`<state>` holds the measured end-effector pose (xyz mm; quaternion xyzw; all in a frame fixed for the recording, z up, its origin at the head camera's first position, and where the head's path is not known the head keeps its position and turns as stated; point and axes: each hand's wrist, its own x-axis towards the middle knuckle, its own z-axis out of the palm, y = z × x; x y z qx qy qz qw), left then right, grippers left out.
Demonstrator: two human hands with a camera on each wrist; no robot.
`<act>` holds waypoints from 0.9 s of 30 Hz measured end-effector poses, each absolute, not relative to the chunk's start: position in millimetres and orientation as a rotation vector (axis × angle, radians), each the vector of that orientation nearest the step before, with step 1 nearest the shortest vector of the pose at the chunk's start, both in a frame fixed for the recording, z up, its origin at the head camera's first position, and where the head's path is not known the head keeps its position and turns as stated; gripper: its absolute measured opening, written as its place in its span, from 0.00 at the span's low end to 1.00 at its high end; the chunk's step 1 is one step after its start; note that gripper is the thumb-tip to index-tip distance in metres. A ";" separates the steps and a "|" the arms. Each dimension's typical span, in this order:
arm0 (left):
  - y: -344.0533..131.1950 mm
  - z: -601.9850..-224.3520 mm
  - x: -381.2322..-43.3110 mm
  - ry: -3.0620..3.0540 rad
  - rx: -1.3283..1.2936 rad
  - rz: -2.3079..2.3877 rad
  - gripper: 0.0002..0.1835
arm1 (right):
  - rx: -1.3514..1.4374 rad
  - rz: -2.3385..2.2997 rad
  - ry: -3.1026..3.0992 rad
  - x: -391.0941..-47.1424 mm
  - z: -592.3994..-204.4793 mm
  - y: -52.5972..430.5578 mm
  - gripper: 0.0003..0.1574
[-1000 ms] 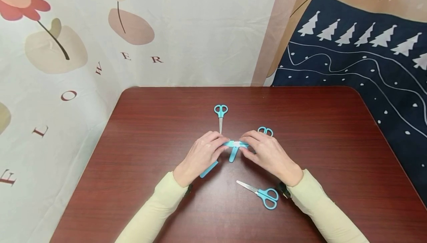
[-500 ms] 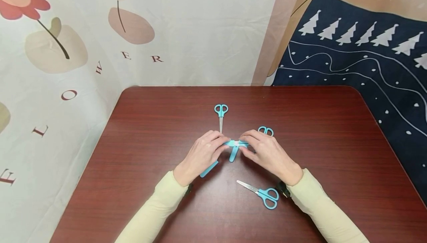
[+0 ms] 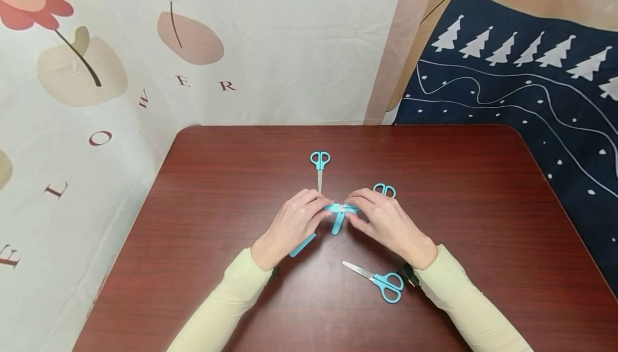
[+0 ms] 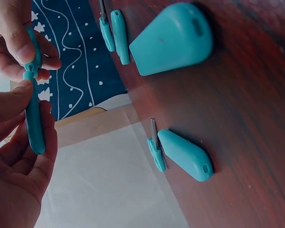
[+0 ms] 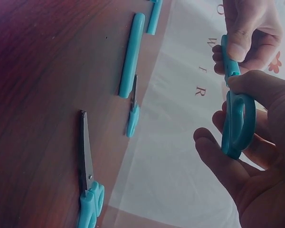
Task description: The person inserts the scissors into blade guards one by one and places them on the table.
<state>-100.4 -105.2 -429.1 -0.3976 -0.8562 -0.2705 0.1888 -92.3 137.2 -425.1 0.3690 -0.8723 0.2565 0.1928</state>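
Above the table my two hands hold one pair of scissors [image 5: 228, 122] with turquoise handles. My right hand [image 3: 389, 223] grips it by the handle loops. A turquoise blade cover [image 4: 34, 121] sits over the blades, pinched between the thumb and fingers of my left hand [image 3: 294, 222]. A short bit of silver metal shows between cover and handles in the head view. Below the hands lies a second cover [image 3: 339, 224], and a third cover [image 3: 302, 245] is beside my left wrist, partly hidden by the hand.
Bare scissors [image 3: 319, 161] lie at the back, points toward me. Another pair of scissors [image 3: 384, 188] is mostly hidden behind my right hand. Scissors [image 3: 380, 279] also lie in front, points leftward. A further cover [image 4: 119, 37] shows in the left wrist view. Printed cloths hang behind the brown table [image 3: 217, 180].
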 end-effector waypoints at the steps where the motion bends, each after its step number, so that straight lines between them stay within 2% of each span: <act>1: -105.1 -429.0 -100.5 -2.406 -1.119 -0.760 0.09 | 1.035 0.720 -2.443 -92.3 -425.2 137.2 0.17; 27: -102.3 -424.9 -100.7 -2.402 -1.133 -0.744 0.08 | 1.015 0.734 -2.417 -92.7 -425.2 135.7 0.17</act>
